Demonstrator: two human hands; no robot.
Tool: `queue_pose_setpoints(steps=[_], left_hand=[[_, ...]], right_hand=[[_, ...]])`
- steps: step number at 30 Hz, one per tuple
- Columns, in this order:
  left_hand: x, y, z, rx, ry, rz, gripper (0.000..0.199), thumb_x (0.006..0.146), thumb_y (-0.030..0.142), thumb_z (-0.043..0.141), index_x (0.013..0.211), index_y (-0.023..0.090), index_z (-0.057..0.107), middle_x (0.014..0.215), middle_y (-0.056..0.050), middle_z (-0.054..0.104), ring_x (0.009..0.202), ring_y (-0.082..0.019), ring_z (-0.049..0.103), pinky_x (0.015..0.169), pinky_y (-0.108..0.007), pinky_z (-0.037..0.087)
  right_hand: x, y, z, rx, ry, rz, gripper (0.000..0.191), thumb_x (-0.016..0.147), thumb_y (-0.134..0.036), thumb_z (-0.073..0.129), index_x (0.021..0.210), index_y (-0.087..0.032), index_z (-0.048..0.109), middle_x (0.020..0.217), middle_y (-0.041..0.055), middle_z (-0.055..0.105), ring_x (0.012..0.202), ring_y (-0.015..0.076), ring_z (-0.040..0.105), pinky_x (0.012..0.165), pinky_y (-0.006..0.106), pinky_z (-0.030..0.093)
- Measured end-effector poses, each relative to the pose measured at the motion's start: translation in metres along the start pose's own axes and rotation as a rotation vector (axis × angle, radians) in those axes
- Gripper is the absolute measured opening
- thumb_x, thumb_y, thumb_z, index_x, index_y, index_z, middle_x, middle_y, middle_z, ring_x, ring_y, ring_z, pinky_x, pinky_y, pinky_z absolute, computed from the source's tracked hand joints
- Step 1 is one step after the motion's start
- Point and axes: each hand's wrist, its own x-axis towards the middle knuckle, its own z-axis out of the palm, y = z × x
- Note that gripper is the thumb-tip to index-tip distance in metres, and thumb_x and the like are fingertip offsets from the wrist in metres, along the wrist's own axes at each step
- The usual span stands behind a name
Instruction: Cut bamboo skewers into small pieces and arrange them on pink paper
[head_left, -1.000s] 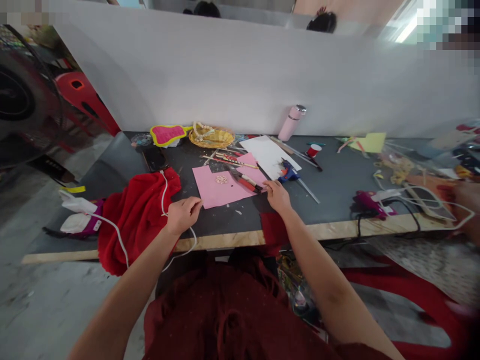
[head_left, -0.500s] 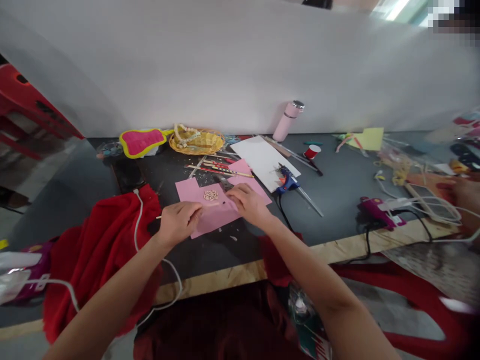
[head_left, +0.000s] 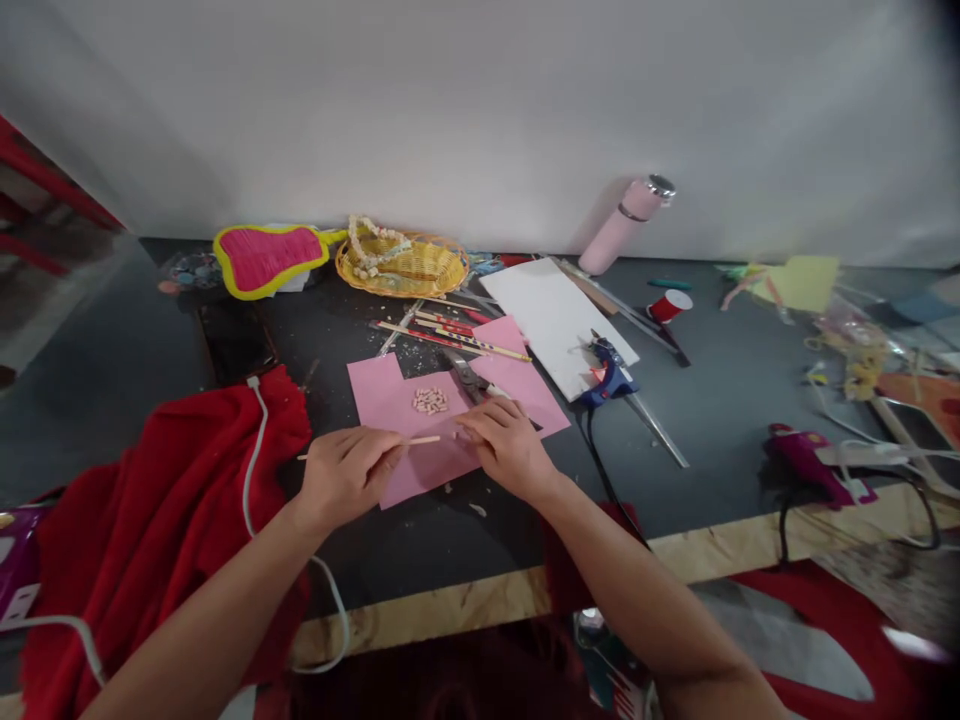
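My left hand [head_left: 349, 470] is closed around a thin pale wooden stick [head_left: 425, 440]; one end sticks out past the fingertips and the other behind the hand. My right hand [head_left: 514, 445] is curled over the pink paper [head_left: 412, 475], its fingertips pinched together near the stick's tip. Something tiny shows at those fingertips, too small to name. On the paper, between and beyond the hands, lies a small pile of short pale wooden pieces [head_left: 430, 400]. Pliers [head_left: 469, 377] lie just beyond my right hand, their handles partly hidden by it.
Patterned sticks [head_left: 457, 338] and a wicker basket [head_left: 442, 268] lie behind the paper. To the right are white board [head_left: 540, 300], a blue glue gun [head_left: 611, 375], a thread spool [head_left: 670, 305] and a pink bottle [head_left: 626, 225]. Red cloth [head_left: 172, 480] and a phone [head_left: 238, 342] lie left.
The camera view has shifted and sits closer to the table. More of the stick's front end shows past my left fingers. My right hand stays over the paper, fingers still bent.
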Motion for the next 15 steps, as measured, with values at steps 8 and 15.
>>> queue_pose_setpoints(steps=[8,15], left_hand=[[-0.001,0.0,0.001,-0.012,-0.052,-0.014,0.005,0.08,0.015,0.059,0.082,0.014,0.064,0.069,-0.003,0.07,0.061,-0.014,0.065,0.059,-0.023,0.049],[-0.001,0.006,0.005,-0.011,-0.12,0.016,0.007,0.081,0.017,0.058,0.083,0.016,0.064,0.073,-0.001,0.071,0.063,-0.012,0.065,0.06,-0.022,0.049]], right_hand=[[-0.001,-0.001,-0.001,-0.113,-0.037,0.038,0.031,0.081,-0.011,0.053,0.107,-0.022,0.062,0.11,0.0058,0.06,0.107,0.0256,0.042,0.089,0.042,0.035],[0.011,-0.012,-0.001,-0.267,-0.064,0.106,0.04,0.085,-0.024,0.054,0.125,-0.026,0.051,0.127,0.0081,0.051,0.116,0.0293,0.035,0.094,0.048,0.028]])
